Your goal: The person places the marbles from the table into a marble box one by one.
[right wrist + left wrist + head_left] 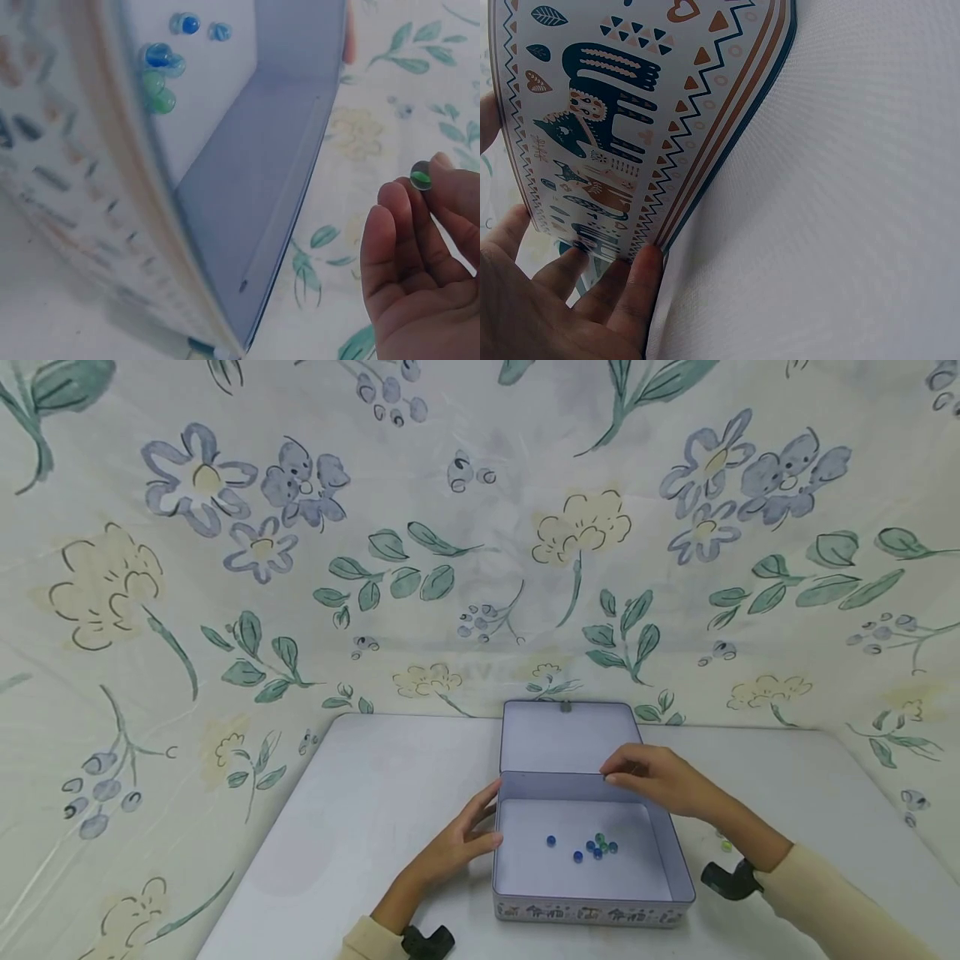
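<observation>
A plain white desk, backed by a flower-printed cloth, carries an open tin box with a patterned outer wall near its front edge, and a small marble lies just right of it.

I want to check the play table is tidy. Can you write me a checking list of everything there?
Surface: white table.
Job's things: open tin box, lid up; blue and green marbles inside.
Clutter: one stray marble on the table right of the box.
Hands: left hand rests against the box's left side; right hand pinches a green marble.
Cables: nothing seen.
Surroundings: flowered cloth behind and on both sides.
</observation>
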Demonstrator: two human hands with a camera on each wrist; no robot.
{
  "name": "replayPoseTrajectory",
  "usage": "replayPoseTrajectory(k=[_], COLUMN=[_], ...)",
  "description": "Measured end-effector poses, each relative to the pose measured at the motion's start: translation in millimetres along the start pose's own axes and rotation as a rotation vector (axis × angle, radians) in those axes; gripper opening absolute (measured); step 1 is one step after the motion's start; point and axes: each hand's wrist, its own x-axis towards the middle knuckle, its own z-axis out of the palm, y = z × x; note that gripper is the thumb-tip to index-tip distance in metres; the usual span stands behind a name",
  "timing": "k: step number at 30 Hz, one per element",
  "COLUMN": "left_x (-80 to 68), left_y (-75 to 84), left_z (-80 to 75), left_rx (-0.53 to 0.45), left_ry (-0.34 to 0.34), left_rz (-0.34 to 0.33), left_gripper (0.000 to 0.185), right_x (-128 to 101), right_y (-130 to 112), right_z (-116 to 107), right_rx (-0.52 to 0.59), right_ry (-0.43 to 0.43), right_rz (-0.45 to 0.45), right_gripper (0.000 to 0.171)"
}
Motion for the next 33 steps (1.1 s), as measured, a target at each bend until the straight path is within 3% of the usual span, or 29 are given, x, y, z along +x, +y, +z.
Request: replayPoseTrajectory(k=[33], left_x=[1.9], left_y=[-0.4], left_z=[0.5], left_rx=[0.001], left_ry=[0.008], left_rz=[-0.010], left_gripper=[0.076], right_x=[39], right_y=[-15], right_z=[38], right_rx=[0.026], right_ry=[-0.164], right_rz=[-0.092], right_gripper=[0.015])
